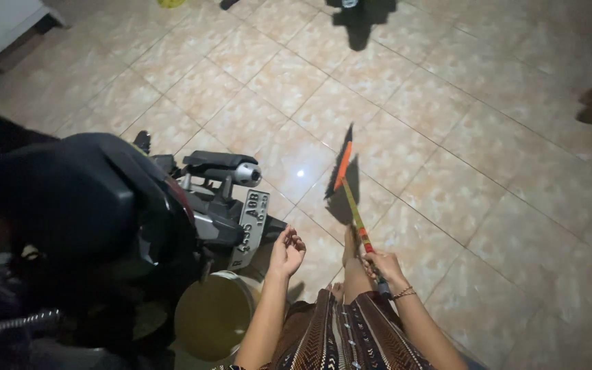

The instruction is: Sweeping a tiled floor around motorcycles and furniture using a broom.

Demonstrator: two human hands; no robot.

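View: single head camera, worn on my head; no second view to overlap with.
Facing: steeply down and forward over my lap to the tiled floor point(447, 137).
Nearness: my forearms and both hands fill the lower middle, close; left hand point(286, 251), right hand point(381, 267).
Left edge: rear of a motorcycle point(104, 212), very near, dark.
Far reach: floor runs to the top edge, dimly lit.
Lighting: small bright spot on the tiles mid-frame.
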